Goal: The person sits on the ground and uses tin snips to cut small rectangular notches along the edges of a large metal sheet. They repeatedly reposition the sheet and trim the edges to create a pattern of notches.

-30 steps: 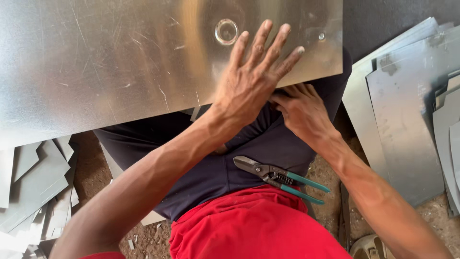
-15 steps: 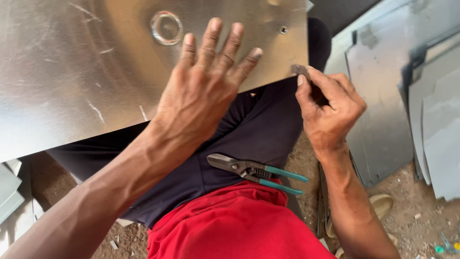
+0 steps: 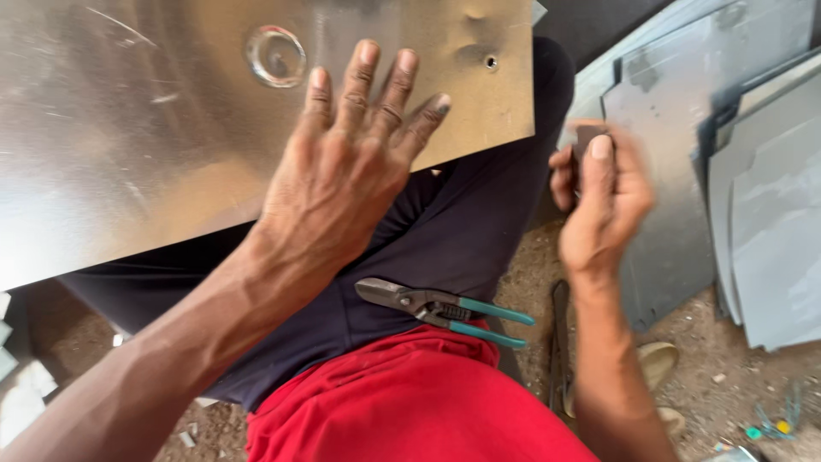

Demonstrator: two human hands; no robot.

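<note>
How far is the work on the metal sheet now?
Done: the metal sheet already has a pressed ring and a small hole. In hand: the left hand lies flat on it; the right hand holds a small dark piece, blurred. Untouched: the snips lie on the lap.

Head camera looks steeply down, close over the lap.

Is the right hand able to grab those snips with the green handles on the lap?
Probably yes. The snips lie uncovered on the lap, handles toward the right hand, nothing between. But that hand already pinches a small dark piece.
</note>
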